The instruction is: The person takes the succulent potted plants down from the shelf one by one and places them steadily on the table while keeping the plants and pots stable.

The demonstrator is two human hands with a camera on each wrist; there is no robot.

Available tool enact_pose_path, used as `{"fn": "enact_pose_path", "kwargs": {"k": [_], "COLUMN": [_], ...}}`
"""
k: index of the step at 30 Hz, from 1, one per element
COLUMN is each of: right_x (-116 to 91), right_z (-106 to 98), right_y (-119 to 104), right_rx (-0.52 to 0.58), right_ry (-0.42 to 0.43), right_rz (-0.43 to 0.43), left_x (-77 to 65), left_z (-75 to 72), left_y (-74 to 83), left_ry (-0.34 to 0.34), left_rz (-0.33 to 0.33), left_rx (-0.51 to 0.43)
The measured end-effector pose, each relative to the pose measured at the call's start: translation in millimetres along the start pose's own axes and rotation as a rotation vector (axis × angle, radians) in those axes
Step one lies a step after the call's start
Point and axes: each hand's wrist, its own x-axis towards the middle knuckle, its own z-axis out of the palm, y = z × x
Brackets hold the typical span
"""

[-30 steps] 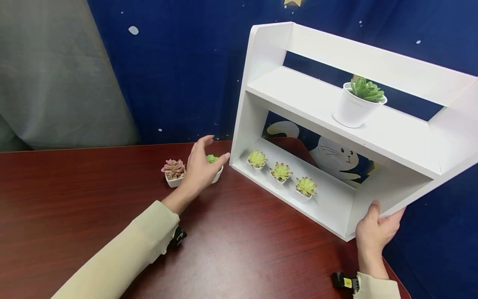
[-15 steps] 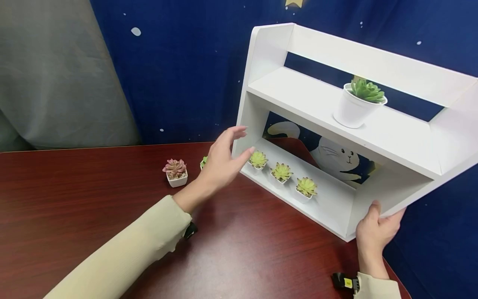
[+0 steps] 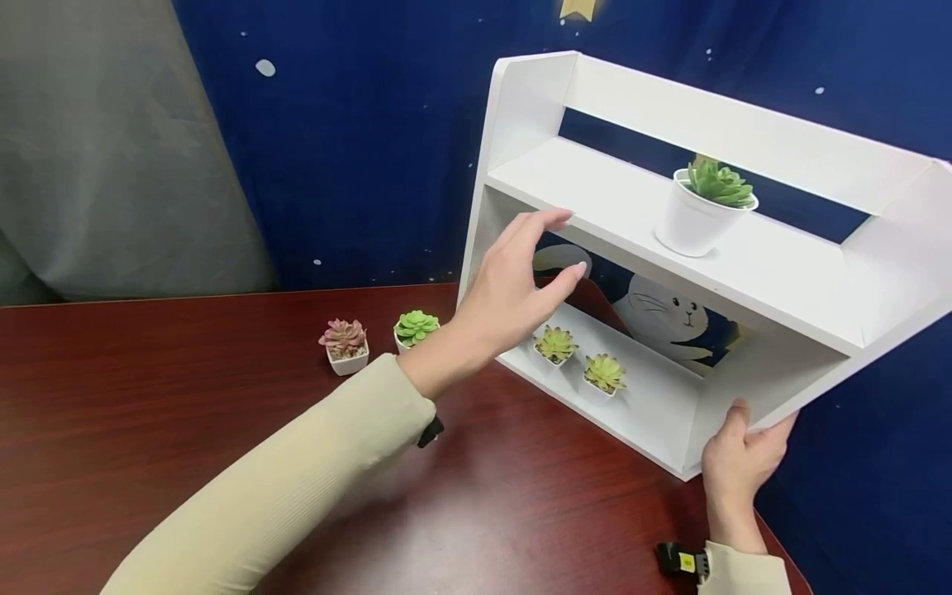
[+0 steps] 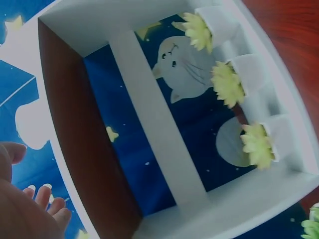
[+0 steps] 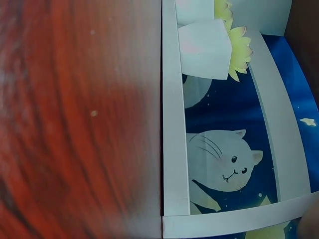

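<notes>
My left hand [image 3: 506, 285] hovers in front of the white two-tier shelf [image 3: 781, 302], near its middle board. Its fingers and thumb are spread apart, with nothing held. My right hand [image 3: 744, 459] grips the shelf's lower right side panel, thumb inside and fingers outside. A green succulent in a round white pot [image 3: 702, 215] stands on the upper tier. On the lower tier sit small yellow-green succulents, a middle one [image 3: 554, 345] and a right one [image 3: 605, 375]. The left one [image 4: 259, 146] hides behind my hand in the head view but appears in the left wrist view.
Left of the shelf, a pink succulent [image 3: 345, 347] and a bright green succulent [image 3: 416, 328] in white pots stand on the reddish-brown table [image 3: 186, 413]. A blue patterned curtain [image 3: 357, 149] hangs behind, beside a grey cloth [image 3: 111, 149].
My left hand has moved right and upward from the bright green succulent to the front of the shelf, uncovering that plant. My right hand keeps its grip on the side panel.
</notes>
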Motion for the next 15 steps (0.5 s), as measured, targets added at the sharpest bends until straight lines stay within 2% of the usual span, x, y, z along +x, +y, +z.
{"fn": "enact_pose_path", "kwargs": {"k": [12, 15], "right_x": [-0.1, -0.3], "right_z": [1.8, 0.9], "right_y": [1.1, 1.4], "right_rx": [0.01, 0.015], "right_ry": [0.0, -0.004], "right_rz": [-0.01, -0.01], "left_x": [29.4, 38.2], "left_z": [12.0, 17.4], "left_y": [24.2, 28.7], "left_ry": [-0.03, -0.059], "left_rz": [-0.021, -0.052], "left_rx": [-0.012, -0.003]}}
